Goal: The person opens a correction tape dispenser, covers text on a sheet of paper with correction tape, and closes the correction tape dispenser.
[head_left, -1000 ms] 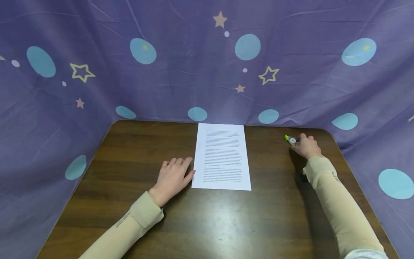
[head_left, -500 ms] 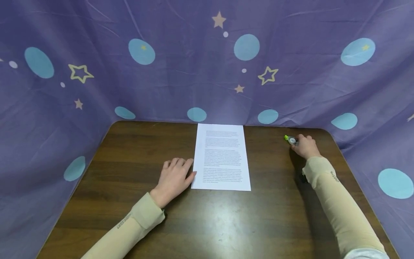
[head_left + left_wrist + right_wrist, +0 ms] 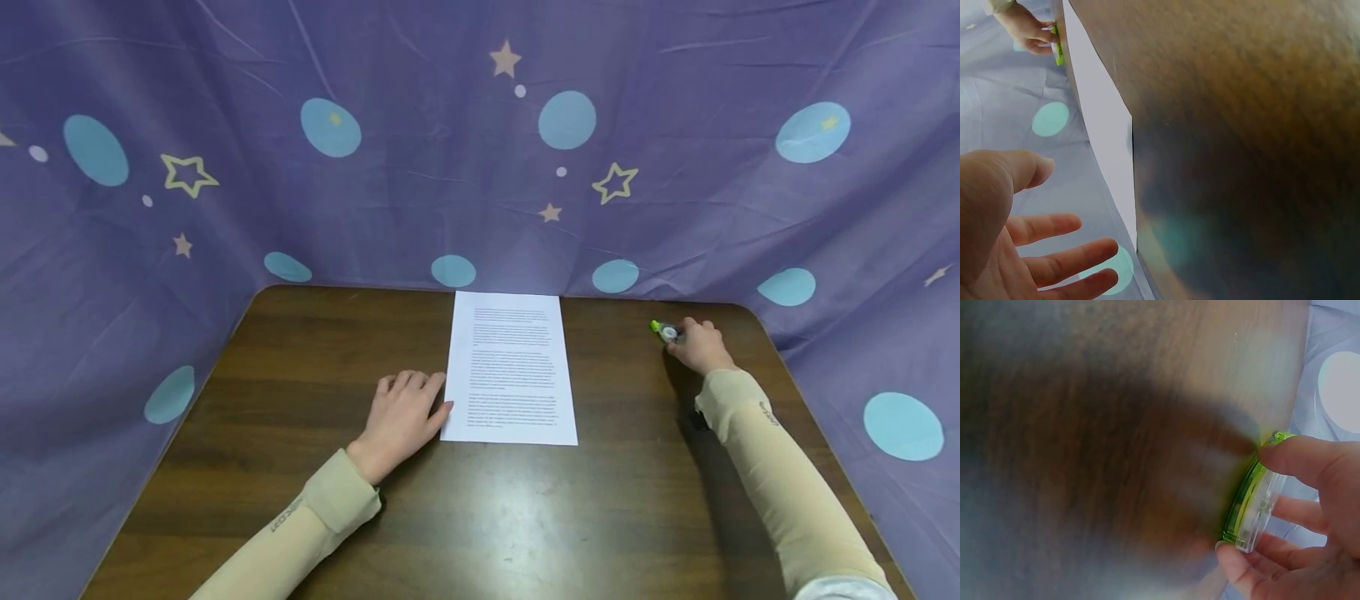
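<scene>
Head view: a right hand (image 3: 699, 345) pinches a rounded, clear-and-green plastic dispenser (image 3: 666, 332) between thumb and fingers, a hold seemingly suited to its slim body, at the far right of a brown wooden table (image 3: 337, 350). The left hand (image 3: 397, 419), fingers loosely extended, grips nothing beside a white printed paper sheet (image 3: 512, 371), perhaps placed to steady it.

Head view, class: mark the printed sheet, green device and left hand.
Printed sheet (image 3: 510, 369), head view: middle of the page.
Green device (image 3: 669, 333), head view: pale round part.
Left hand (image 3: 397, 419), head view: back of the hand.
</scene>
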Motion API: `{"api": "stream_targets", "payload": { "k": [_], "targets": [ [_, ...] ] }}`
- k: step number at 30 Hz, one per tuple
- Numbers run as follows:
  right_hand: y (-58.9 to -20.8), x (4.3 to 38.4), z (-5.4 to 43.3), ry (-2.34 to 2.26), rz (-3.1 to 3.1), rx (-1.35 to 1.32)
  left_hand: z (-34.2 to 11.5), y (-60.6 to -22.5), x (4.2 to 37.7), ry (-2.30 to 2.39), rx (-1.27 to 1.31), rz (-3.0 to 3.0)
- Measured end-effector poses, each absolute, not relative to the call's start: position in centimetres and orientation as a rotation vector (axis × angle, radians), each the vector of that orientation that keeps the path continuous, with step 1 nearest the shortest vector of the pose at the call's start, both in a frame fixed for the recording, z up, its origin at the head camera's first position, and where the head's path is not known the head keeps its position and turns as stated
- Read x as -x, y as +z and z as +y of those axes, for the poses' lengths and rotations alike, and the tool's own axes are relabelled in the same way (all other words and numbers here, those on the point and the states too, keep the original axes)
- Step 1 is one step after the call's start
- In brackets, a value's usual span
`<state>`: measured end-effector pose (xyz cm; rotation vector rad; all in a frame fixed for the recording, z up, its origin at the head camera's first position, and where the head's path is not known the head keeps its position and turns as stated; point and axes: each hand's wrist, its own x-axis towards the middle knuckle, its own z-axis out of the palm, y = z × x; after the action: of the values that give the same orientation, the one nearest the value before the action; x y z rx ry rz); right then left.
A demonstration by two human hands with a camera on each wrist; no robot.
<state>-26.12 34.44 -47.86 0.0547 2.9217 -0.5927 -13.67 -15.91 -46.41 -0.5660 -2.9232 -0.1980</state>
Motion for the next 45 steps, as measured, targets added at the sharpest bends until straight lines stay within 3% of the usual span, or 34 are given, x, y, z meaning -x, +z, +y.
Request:
{"api": "stream_targets", "payload": {
  "k": [13,45],
  "targets": [
    [-47.2,25.6,33.8,-0.577,2.970,0.105,-15.9,-46.6,13.4,-0.194,0.597,-2.891],
    [-42.1,21.8,25.7,-0.524,3.072,0.493,-15.2,-46.2,13.6,-0.173,0.633,-2.938]
  ]
}}
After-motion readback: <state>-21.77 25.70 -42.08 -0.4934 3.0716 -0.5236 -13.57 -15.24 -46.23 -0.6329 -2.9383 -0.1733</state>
